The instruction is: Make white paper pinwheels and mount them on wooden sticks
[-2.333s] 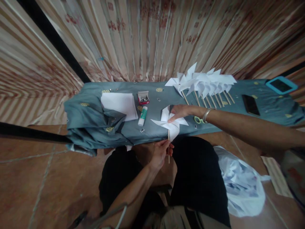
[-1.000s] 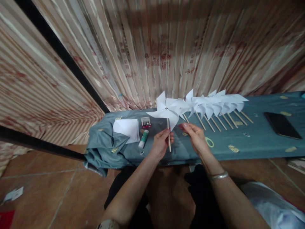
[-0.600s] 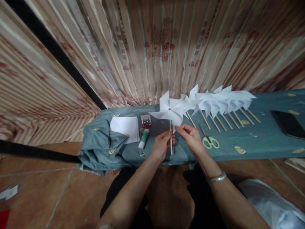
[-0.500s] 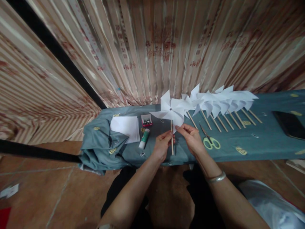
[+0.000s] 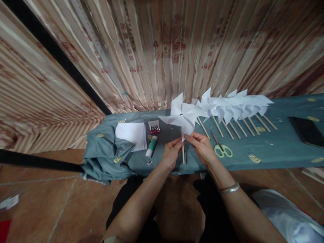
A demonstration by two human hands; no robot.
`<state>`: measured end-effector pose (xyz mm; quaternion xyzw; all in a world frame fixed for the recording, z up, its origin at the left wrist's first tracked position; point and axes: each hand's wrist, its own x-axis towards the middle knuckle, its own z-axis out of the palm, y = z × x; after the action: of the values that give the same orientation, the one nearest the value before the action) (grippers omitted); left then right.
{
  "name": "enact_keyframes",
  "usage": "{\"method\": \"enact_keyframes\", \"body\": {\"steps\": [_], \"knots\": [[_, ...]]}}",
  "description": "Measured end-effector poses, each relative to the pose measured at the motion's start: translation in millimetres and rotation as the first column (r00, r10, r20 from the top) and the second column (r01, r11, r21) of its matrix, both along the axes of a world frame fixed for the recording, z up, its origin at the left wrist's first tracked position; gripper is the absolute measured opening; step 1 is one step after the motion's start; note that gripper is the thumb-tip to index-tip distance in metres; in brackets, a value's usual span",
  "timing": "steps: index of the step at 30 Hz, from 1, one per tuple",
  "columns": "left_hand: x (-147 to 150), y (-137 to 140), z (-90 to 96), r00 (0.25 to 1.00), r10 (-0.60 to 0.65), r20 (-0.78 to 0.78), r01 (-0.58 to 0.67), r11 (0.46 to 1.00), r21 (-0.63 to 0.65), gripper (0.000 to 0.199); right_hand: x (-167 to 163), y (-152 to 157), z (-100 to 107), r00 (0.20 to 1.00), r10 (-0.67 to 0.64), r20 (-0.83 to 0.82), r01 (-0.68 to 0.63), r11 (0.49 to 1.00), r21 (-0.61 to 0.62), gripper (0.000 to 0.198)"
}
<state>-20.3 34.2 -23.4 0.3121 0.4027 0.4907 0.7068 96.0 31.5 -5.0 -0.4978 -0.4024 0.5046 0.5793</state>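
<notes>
A white paper pinwheel (image 5: 186, 116) with a shiny pin at its centre is held upright in front of me. My left hand (image 5: 172, 151) pinches its wooden stick (image 5: 183, 156) just below the paper. With thumb and fingers closed, my right hand (image 5: 201, 144) grips the tip of the lowest blade beside the stick. Left of my hands lie a green and white glue stick (image 5: 151, 147), a small red box of metal pins (image 5: 154, 127) and a stack of white paper (image 5: 131, 134). Scissors (image 5: 222, 148) with light green handles lie to the right.
Several finished pinwheels (image 5: 236, 108) lie in an overlapping row at the back right. A dark phone (image 5: 306, 131) rests at the right on the cloth-covered table (image 5: 278, 157). A patterned curtain (image 5: 162, 50) hangs behind; a plastic bag (image 5: 286, 216) sits on the floor at lower right.
My right hand has moved slightly left, closer to the stick and my left hand. The pinwheel's lowest blade has shifted left over the stick.
</notes>
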Motion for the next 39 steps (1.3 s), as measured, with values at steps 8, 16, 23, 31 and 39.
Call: {"method": "enact_keyframes", "body": {"steps": [8, 16, 23, 31, 39], "knots": [[1.6, 0.0, -1.0, 1.0, 0.001, 0.001, -0.001, 1.0, 0.021, 0.027, 3.0, -1.2, 1.3, 0.995, 0.005, -0.101, -0.006, 1.0, -0.008, 0.038], [2.4, -2.5, 0.3, 0.998, -0.014, -0.06, 0.019, 0.996, 0.089, 0.03, 0.9, -0.4, -1.7, 1.0, 0.012, -0.027, -0.013, 1.0, -0.02, 0.033], [-0.7, 1.3, -0.2, 0.998, 0.0, -0.069, 0.008, 0.994, 0.109, 0.038, 5.1, 0.3, -5.8, 0.99, -0.038, 0.137, 0.034, 0.999, 0.032, 0.036], [-14.3, 12.9, 9.8, 0.995, 0.094, 0.037, -0.096, 0.995, 0.039, 0.042, 0.6, -11.8, -16.5, 0.894, 0.06, 0.443, -0.111, 0.99, 0.091, 0.028], [-22.4, 14.6, 6.4, 0.997, 0.078, 0.003, -0.078, 0.996, 0.031, 0.038, -17.0, -14.3, -31.2, 0.934, 0.203, 0.296, -0.219, 0.976, 0.021, 0.024]]}}
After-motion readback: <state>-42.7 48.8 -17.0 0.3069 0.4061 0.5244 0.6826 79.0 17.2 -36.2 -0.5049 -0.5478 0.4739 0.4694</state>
